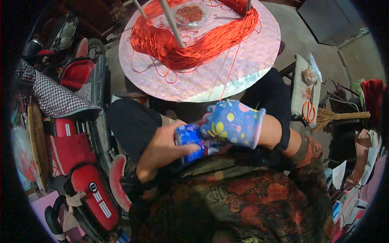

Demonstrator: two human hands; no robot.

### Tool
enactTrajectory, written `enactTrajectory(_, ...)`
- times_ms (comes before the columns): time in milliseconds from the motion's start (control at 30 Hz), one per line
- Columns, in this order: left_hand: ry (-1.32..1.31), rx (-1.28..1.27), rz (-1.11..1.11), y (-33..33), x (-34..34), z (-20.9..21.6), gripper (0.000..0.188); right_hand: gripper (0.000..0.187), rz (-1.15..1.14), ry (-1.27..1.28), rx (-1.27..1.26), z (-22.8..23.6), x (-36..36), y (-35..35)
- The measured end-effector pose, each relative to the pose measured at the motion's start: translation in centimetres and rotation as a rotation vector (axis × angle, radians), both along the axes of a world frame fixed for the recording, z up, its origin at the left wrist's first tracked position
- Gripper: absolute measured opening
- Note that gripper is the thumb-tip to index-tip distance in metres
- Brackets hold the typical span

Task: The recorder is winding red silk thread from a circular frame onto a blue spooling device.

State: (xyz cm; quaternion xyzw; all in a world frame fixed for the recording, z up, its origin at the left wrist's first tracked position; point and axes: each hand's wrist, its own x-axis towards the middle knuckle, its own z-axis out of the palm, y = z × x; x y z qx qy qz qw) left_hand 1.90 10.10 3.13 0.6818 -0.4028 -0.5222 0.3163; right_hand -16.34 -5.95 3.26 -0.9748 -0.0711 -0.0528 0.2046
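My left hand is bare and closed around a blue packet-like object held in front of my lap. My right hand wears a blue glove with flowers and dots; its fingers are curled against the right side of the blue object and slightly blurred. A single red cord runs taut from the glove up to a big loop of red cord. That loop hangs around several upright poles on a round pink patterned table.
A clear bag of small reddish pieces lies inside the loop. To the right, a bench bears orange-handled scissors and a plastic bag; a straw broom lies beside it. On the left stands a red-seated vehicle with a checked cloth.
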Motion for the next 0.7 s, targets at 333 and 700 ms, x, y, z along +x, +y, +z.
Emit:
enactTrajectory(333, 0.637, -0.488, 0.037, 2.7, 2.1, 0.9, 0.060, 0.030, -0.543, -0.213, -0.229, -4.0, -3.1, -6.6)
enactTrajectory(700, 0.021, -0.503, 0.613, -0.9, 0.3, -1.3, 0.044, 0.009, -0.139, 0.241, -0.007, 2.0, -1.6, 1.5)
